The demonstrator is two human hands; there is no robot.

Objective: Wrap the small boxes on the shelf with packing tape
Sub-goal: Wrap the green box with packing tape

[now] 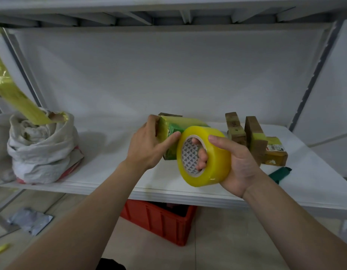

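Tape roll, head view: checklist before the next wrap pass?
1. Grip on yellow translucent packing tape roll: ok. The right hand has fingers through the core and thumb on the outer face.
2. Hold on partly taped green small box: ok. The left hand grips its left end.
3. Tape end stuck to the box: cannot tell. The roll hides the junction.
4. Box fully covered: not ok. Bare green shows beside the roll.
5. Dark green cutter-like tool within reach: ok. It lies on the white shelf, near the brown cardboard boxes.

Green box (174,129) half wrapped in yellow tape, held near shelf (110,172) front edge, tape roll (204,156) touching it, brown boxes (255,137) toward right end
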